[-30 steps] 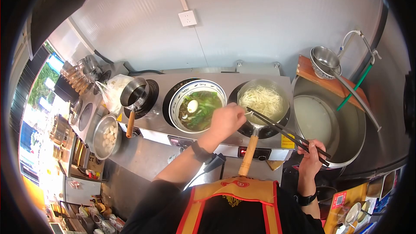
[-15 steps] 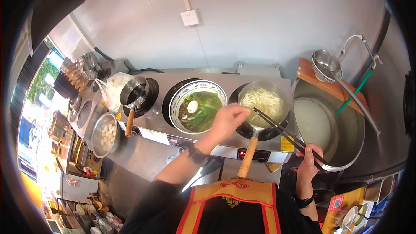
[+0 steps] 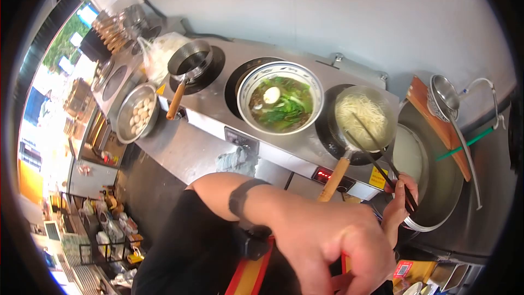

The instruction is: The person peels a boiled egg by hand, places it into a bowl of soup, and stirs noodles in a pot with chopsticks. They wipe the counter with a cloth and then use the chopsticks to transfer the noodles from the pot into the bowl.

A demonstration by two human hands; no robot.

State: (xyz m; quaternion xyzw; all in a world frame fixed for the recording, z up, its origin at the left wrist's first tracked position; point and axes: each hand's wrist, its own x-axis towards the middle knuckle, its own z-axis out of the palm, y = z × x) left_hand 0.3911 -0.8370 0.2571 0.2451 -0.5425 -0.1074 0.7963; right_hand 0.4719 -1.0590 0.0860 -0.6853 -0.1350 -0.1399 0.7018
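Close below the camera, my left hand (image 3: 327, 240) is raised in front of my chest. Its fingers are curled together; whatever they may hold is hidden. My right hand (image 3: 401, 199) grips a pair of dark chopsticks (image 3: 376, 159), whose tips reach into pale noodles (image 3: 360, 114) in a wooden-handled pan (image 3: 388, 110). That pan rests on the right burner, its handle (image 3: 335, 177) partly covered by my left hand. Left of it, a patterned bowl (image 3: 245, 108) of broth holds green leaves (image 3: 284, 112) and half a boiled egg (image 3: 271, 95).
A large pot (image 3: 454, 186) of cloudy liquid stands at right, with a wooden board (image 3: 436, 125) and a ladle (image 3: 445, 93) across it. Leftward are a small empty pan (image 3: 191, 63) and a metal bowl of peeled eggs (image 3: 141, 117). A cloth (image 3: 236, 162) hangs at the counter front.
My left hand has left the noodle pan and come up close to the camera. The chopstick tips have gone down into the noodles. The view has shifted and tilted.
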